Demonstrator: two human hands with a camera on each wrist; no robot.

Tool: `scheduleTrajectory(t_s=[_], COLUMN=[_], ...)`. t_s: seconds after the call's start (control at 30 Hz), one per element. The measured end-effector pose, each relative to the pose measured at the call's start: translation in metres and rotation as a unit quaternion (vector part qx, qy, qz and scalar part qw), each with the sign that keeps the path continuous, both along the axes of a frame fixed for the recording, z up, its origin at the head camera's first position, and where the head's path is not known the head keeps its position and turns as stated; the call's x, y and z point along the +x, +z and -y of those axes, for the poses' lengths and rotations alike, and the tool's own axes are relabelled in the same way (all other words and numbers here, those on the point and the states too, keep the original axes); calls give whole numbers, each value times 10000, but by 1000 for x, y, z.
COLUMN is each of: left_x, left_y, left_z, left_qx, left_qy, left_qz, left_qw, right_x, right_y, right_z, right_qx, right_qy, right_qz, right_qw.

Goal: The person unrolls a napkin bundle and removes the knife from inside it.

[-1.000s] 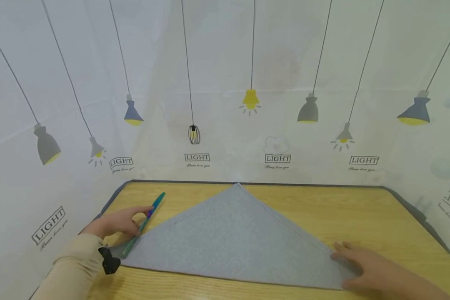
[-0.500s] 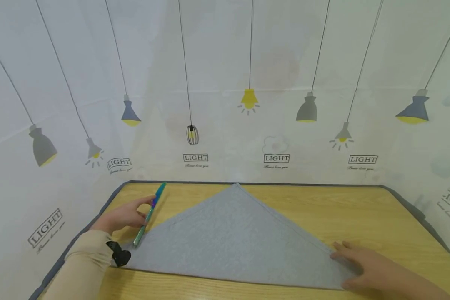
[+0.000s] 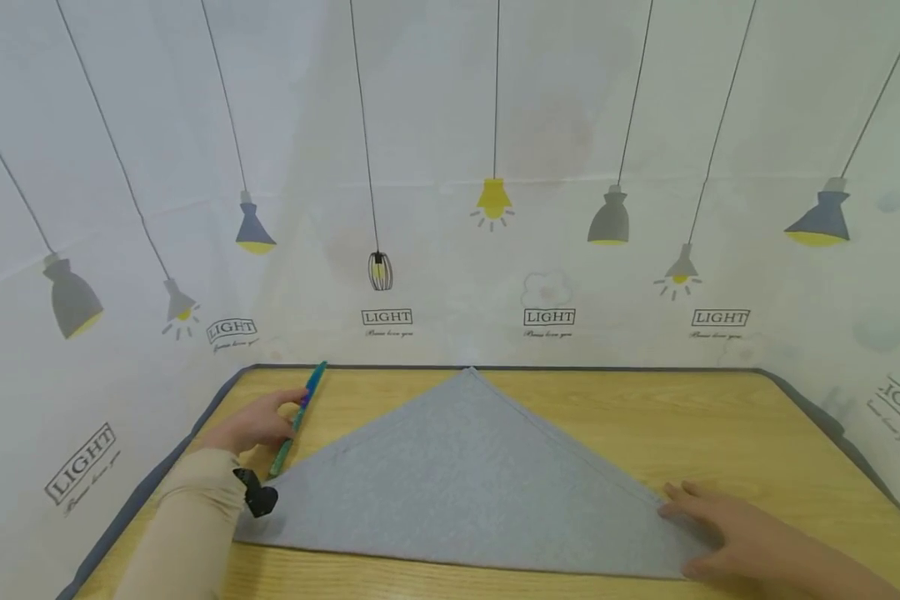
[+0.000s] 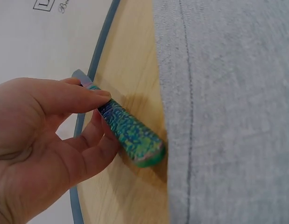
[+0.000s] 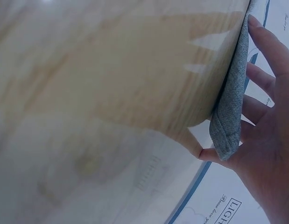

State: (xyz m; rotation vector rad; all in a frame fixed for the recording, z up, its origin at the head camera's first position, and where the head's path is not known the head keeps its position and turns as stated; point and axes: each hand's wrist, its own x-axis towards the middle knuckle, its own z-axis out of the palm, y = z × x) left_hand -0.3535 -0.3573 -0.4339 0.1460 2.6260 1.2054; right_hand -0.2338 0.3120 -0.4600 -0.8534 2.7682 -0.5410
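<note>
A grey cloth, folded into a triangle, lies flat with its tip pointing to the far edge; its stitched hem shows in the left wrist view. My left hand pinches a table knife between thumb and fingers, just left of the cloth's sloping side. The knife's patterned blue-green handle points toward me and its blade points away. At the cloth's right corner rests my right hand, fingers spread and fairly straight. In the right wrist view the corner of the cloth lies by those fingers.
A wooden table with a dark rim bears everything. White hangings printed with lamps and lettering enclose it at the back and sides. A black wrist camera sits above the cloth's left corner.
My left hand has carried the knife away from me, off the cloth's left corner to just beside it. The right hand and the cloth have stayed in place.
</note>
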Motion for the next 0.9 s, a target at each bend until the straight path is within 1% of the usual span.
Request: scheduleTrajectory(t_s=[0.07,0.1,0.2,0.3,0.4,0.47,0.5,0.53,0.63,0.7,0.8,0.83,0.9], left_x=[-2,-4,-10,-17,-21,-23,-23,-23,-23,-23,-24,-24,-24], left_y=[1,1,2,1,0,0,1,1,2,4,5,6,6], left_z=[-2,-3,-6,-7,-9,-10,-11,-12,-14,-15,-15,-16,-16], left_qx=[-209,-316,-624,-841,-1018,-1126,-1213,-1262,-1556,-1816,-2079,-2094,-2019], left_qy=[19,58,48,26,8,-44,-125,-124,-281,-373,-455,-451,-395], left_qz=[13,53,171,286,362,348,314,328,249,113,-94,-111,-79], left_qw=[9998,9995,9979,9960,9941,9930,9920,9914,9871,9826,9770,9767,9786], right_x=[-1,-2,-3,-3,-4,-5,-5,-5,-4,-4,-3,-2,-1], right_y=[-1,-1,-2,-3,-4,-5,-6,-7,-8,-7,-5,-4,-2], right_z=[-1,-1,-2,-2,-3,-3,-3,-3,-3,-3,-2,-1,0], right_qx=[-3,-1,-5,15,39,50,38,30,30,58,135,127,155], right_qy=[-8,-13,-3,23,52,110,140,170,221,169,78,64,27], right_qz=[38,53,124,36,-93,-257,-327,-386,-485,-429,-370,-309,-263], right_qw=[10000,10000,9999,10000,9999,9996,9994,9991,9986,9989,9992,9994,9995])
